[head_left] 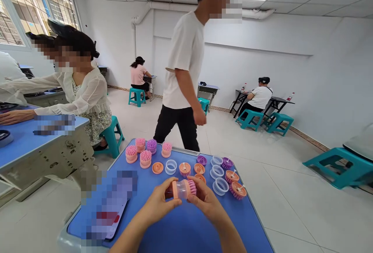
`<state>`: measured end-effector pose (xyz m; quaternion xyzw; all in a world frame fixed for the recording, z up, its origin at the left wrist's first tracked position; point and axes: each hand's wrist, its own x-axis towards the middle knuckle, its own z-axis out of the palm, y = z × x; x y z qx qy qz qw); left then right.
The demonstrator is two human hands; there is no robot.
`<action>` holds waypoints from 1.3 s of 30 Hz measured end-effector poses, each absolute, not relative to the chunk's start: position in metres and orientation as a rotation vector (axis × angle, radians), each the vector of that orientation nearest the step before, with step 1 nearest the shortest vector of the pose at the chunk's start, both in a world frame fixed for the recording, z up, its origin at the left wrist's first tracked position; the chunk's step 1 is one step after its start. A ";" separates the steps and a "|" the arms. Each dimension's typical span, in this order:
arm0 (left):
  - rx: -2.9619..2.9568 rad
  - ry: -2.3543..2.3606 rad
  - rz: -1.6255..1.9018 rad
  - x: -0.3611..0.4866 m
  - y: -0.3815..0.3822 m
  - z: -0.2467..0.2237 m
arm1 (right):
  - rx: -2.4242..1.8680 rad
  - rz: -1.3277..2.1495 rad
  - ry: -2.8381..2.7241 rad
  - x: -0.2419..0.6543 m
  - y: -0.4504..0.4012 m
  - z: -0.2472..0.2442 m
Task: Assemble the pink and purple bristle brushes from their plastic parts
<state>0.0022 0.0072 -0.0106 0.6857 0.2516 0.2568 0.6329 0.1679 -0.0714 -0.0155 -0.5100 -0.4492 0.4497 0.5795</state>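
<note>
Between my two hands is a brush piece [182,189] with an orange end, a clear middle and pink bristles, held sideways above the blue desk [186,225]. My left hand [159,202] grips its orange end. The fingers of my right hand [206,200] close on the bristle end. Beyond them lie clear rings [220,186], orange caps [157,168], a purple cap [201,160] and bristle heads [238,190] with white stems. Several pink brushes [145,159] and a purple brush [151,146] stand at the back left.
A phone [116,206], partly blurred, lies on the desk's left side. A person in a white shirt [186,58] walks past just behind the desk. Another person [84,89] sits at a neighbouring desk [58,136] on the left. Teal stools [339,167] stand around the room.
</note>
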 end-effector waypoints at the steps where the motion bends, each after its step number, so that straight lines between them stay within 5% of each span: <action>1: 1.572 0.562 0.581 0.002 0.007 -0.010 | -1.196 1.068 -1.069 0.168 -0.071 -0.015; 39: 2.108 0.804 0.581 0.010 0.007 -0.038 | -1.336 1.047 -1.071 0.172 -0.067 -0.030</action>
